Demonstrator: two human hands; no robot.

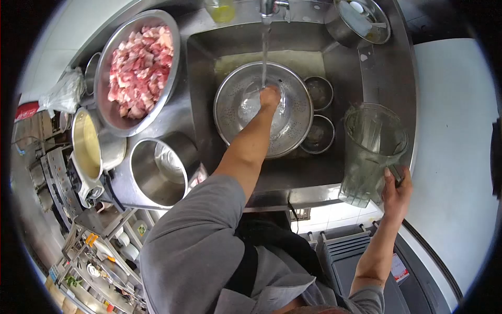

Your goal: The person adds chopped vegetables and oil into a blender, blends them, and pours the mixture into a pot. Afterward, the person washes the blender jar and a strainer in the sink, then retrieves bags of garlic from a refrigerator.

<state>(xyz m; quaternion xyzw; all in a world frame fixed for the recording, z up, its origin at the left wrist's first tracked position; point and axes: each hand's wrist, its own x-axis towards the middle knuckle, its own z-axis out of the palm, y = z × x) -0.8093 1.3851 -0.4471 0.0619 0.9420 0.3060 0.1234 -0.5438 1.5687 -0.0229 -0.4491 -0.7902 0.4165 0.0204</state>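
Grey shirt [196, 235] at six o'clock. Right grip [396, 192] clamped on clear pitcher [366, 152] handle, three o'clock. Left grip [270, 97] inside colander [297, 118], under running tap [267, 7], twelve o'clock; can't tell if closed.

Single head-worn view: I look steeply down past the wearer's grey shirt [188, 235] into the sink [293, 175], centred within arm's reach; the round wide-angle field darkens towards its corners.
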